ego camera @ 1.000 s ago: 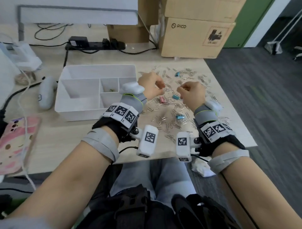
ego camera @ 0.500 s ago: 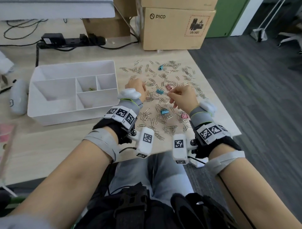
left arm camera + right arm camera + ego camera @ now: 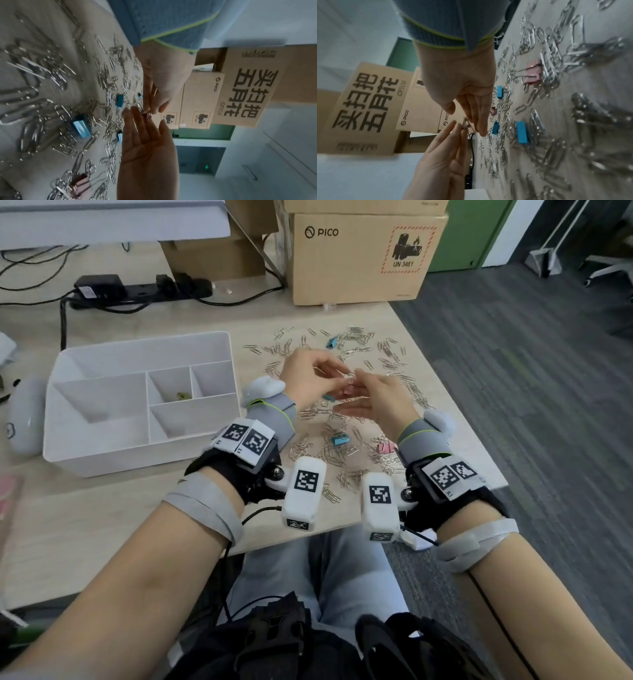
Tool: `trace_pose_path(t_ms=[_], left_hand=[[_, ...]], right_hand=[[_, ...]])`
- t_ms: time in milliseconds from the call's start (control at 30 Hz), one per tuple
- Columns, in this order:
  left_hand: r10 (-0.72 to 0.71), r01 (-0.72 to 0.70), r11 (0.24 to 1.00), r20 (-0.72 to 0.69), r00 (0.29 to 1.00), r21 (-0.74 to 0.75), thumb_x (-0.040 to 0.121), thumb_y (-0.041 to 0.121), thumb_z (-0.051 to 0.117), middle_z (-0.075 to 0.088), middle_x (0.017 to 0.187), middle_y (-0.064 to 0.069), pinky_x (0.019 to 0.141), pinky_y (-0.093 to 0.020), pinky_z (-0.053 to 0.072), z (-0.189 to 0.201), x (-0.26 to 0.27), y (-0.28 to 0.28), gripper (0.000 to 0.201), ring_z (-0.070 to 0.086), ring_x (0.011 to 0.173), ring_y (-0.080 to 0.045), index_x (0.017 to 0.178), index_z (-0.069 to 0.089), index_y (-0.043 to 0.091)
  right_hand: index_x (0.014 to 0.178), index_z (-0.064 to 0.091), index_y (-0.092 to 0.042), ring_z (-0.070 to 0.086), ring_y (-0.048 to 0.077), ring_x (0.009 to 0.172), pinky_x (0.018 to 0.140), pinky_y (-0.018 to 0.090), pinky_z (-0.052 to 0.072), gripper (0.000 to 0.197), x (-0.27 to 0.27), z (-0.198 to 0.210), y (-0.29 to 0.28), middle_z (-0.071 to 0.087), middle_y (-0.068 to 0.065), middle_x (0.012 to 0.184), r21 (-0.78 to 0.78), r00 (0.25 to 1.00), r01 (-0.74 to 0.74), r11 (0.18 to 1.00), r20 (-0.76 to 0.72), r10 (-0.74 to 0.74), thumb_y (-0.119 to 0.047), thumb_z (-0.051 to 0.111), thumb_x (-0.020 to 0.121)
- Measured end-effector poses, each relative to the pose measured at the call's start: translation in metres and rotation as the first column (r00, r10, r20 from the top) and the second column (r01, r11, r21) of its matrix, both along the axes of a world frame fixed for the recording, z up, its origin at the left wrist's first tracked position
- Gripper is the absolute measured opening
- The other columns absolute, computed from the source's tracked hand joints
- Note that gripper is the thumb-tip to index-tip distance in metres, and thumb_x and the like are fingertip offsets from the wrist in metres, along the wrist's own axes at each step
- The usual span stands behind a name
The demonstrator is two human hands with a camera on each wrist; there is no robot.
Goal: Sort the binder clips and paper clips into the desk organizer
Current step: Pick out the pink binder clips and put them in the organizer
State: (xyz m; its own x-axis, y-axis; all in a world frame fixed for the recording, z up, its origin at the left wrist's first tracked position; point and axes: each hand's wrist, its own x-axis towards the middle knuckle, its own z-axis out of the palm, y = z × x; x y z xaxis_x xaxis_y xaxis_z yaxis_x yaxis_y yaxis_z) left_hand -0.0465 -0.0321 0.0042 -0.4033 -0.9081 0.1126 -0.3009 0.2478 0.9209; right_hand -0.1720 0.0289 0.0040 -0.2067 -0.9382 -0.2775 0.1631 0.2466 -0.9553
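Head view: both hands meet in the air above the scattered paper clips (image 3: 329, 455), to the right of the white desk organizer (image 3: 137, 453). The left hand (image 3: 305, 378) has its back turned up, and its thumb and fingertips pinch 1 small silver clip (image 3: 465, 123), which looks like a paper clip. The right hand (image 3: 380, 402) stands on edge with the thumb on top. Its fingers (image 3: 137, 121) are straight and close together, and their tips are at the clip. I cannot tell whether they grip it or only touch it.

The clip is off the desk (image 3: 102, 508), at the point where the 2 sets of fingertips meet. In the right wrist view it seems to run roughly along the left fingers, but it is too small and blurred to be sure.

The coming move turns on direction. The organizer lies on the left hand's side, just beside that wrist, while the right hand is on the far side of the clip. The left hand is therefore the nearer carrier, and its route is a short sideways reach over the organizer's right wall. The nearest spaces are 1 small compartment at the back and 1 wider compartment in front of it. The middle small compartment holds something small and greenish that I cannot identify.

Nearly everything is left to sort, including a blue binder clip (image 3: 339, 440) and a pink binder clip (image 3: 386, 447) near the right wrist.
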Motion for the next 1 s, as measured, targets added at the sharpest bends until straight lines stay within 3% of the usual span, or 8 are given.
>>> trace_pose_path(t_ms=[67, 133, 267, 367, 467, 600, 833, 1000], left_hand=[[-0.037, 0.038, 0.999, 0.034, 0.999, -0.037, 0.071, 0.008, 0.075, 0.065, 0.067, 0.005, 0.070, -0.025, 0.055, 0.004, -0.012, -0.002, 0.015, 0.062, 0.060, -0.004, 0.086, 0.072, 0.010], [-0.065, 0.066, 0.997, 0.038, 0.997, -0.045, 0.072, 0.012, 0.075, 0.065, 0.068, 0.004, 0.073, -0.028, 0.056, 0.009, -0.023, -0.004, 0.013, 0.063, 0.064, -0.010, 0.085, 0.072, 0.011], [-0.046, 0.046, 0.999, -0.052, 0.998, 0.005, 0.079, 0.004, 0.068, 0.066, 0.072, -0.001, 0.069, -0.037, 0.060, 0.012, -0.039, -0.013, 0.008, 0.066, 0.059, -0.014, 0.086, 0.071, 0.006], [0.039, -0.013, 0.993, 0.219, 0.975, -0.119, 0.077, 0.012, 0.072, 0.071, 0.088, -0.003, 0.082, -0.033, 0.056, 0.006, -0.048, -0.027, 0.018, 0.066, 0.074, -0.014, 0.095, 0.071, 0.012], [0.037, 0.022, 0.994, 0.515, 0.857, -0.109, 0.071, 0.026, 0.078, 0.068, 0.111, -0.006, 0.092, -0.029, 0.048, -0.008, -0.055, -0.037, 0.038, 0.061, 0.104, -0.021, 0.106, 0.067, 0.016], [0.060, 0.020, 0.992, 0.612, 0.789, -0.123, 0.066, 0.032, 0.081, 0.070, 0.103, -0.007, 0.083, -0.033, 0.053, -0.025, -0.061, -0.042, 0.038, 0.063, 0.097, -0.022, 0.099, 0.069, 0.017], [0.069, 0.005, 0.991, 0.556, 0.828, -0.131, 0.074, 0.029, 0.074, 0.071, 0.098, -0.005, 0.080, -0.029, 0.047, -0.032, -0.057, -0.040, 0.024, 0.058, 0.102, -0.023, 0.095, 0.070, 0.018], [0.126, -0.040, 0.981, 0.466, 0.876, -0.191, 0.078, 0.025, 0.070, 0.070, 0.101, -0.001, 0.072, -0.022, 0.040, -0.029, -0.045, -0.036, 0.019, 0.063, 0.093, -0.020, 0.096, 0.069, 0.018]], right_hand=[[0.100, 0.060, 0.004, 0.067, 0.025, 0.063, 0.063, 0.028, 0.059, 0.031, -0.002, 0.000, -0.003, 0.065, 0.015, 0.078, 0.020, 0.990, 0.012, 1.000, 0.142, -0.015, -0.020, 0.039, 0.100], [0.090, 0.060, 0.002, 0.065, 0.023, 0.065, 0.058, 0.023, 0.058, 0.028, -0.008, -0.001, -0.006, 0.062, 0.014, 0.075, 0.046, 0.963, 0.075, 0.996, 0.258, -0.084, -0.017, 0.040, 0.099], [0.070, 0.052, -0.003, 0.061, 0.012, 0.044, 0.046, 0.014, 0.050, 0.028, -0.025, -0.005, -0.011, 0.059, 0.003, 0.049, 0.115, 0.860, 0.200, 0.973, 0.455, -0.231, -0.011, 0.043, 0.095], [0.066, 0.049, -0.007, 0.053, 0.008, 0.036, 0.038, 0.012, 0.043, 0.030, -0.038, -0.005, -0.015, 0.054, -0.001, 0.043, 0.151, 0.814, 0.269, 0.951, 0.492, -0.308, -0.013, 0.042, 0.095], [0.066, 0.048, -0.008, 0.053, 0.007, 0.036, 0.038, 0.010, 0.041, 0.029, -0.049, -0.009, -0.015, 0.053, -0.001, 0.045, 0.152, 0.805, 0.327, 0.933, 0.471, -0.359, -0.012, 0.044, 0.094], [0.073, 0.056, -0.001, 0.064, 0.010, 0.046, 0.046, 0.013, 0.050, 0.022, -0.055, -0.015, -0.014, 0.064, 0.004, 0.050, 0.121, 0.775, 0.372, 0.920, 0.506, -0.379, -0.002, 0.047, 0.093], [0.062, 0.056, 0.002, 0.066, 0.029, 0.075, 0.072, 0.029, 0.058, 0.033, -0.060, -0.016, -0.008, 0.069, 0.017, 0.070, 0.080, 0.720, 0.398, 0.914, 0.590, -0.365, 0.009, 0.039, 0.091], [0.091, 0.055, 0.007, 0.064, 0.032, 0.086, 0.081, 0.034, 0.056, 0.025, -0.059, -0.016, -0.002, 0.062, 0.023, 0.094, 0.083, 0.728, 0.346, 0.935, 0.604, -0.324, 0.006, 0.029, 0.093]])
